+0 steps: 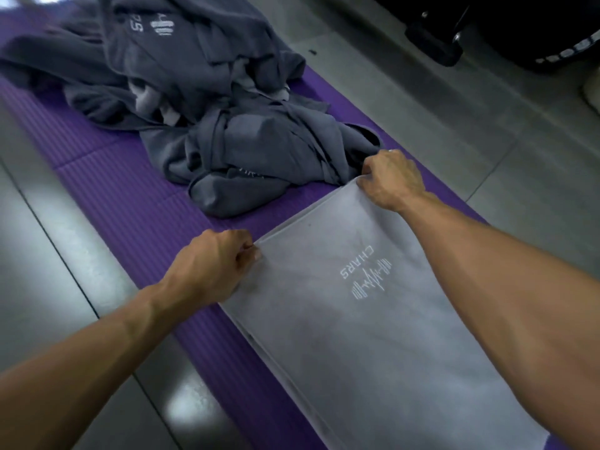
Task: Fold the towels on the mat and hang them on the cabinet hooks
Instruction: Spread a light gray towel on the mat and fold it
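On the mat (130, 190), both hands pinch the folded towel (373, 319) corners.

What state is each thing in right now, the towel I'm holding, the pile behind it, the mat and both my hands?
light grey towel: spread flat on the mat, layered edges showing, logo side up
left hand: pinches the towel's far left corner
right hand: grips the towel's far right corner
dark grey towel pile: crumpled, unfolded, on the mat
purple mat: unrolled flat on the floor
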Tool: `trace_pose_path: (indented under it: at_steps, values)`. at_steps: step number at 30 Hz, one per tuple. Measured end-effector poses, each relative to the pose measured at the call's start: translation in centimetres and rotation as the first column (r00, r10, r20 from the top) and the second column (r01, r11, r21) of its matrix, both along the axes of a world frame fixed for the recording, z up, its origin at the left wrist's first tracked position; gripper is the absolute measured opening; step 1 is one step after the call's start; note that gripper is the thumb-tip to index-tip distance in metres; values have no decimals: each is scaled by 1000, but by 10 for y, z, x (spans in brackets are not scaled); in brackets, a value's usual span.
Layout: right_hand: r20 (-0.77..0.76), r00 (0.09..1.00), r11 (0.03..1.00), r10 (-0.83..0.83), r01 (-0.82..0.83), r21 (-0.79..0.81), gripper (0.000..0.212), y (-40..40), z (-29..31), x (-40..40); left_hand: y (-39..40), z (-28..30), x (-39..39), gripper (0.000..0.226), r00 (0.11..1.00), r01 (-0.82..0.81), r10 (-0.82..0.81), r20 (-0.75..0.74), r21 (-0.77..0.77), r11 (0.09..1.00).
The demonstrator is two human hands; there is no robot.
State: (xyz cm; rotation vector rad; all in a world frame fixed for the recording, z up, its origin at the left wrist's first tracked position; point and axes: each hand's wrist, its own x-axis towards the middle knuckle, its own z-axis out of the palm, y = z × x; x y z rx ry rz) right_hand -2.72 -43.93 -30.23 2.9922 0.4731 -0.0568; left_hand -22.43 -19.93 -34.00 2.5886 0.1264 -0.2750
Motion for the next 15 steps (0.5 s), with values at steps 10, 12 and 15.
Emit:
trace_pose_path:
  at_steps: [10, 12, 15]
  values:
    - [-125, 992, 957, -12, 48, 285, 53, -11, -29, 2, -9, -9, 6, 16, 964, 20, -91, 248, 272, 962]
    - [-11, 1000, 923, -7, 10, 384, 53, -12, -31, -20, -35, -9, 13, 33, 901, 187, -279, 331, 284, 940]
    - [31, 996, 901, 86, -91, 425, 49, -12, -44, -58, -83, -16, 23, 49, 855, 375, -411, 317, 170, 911]
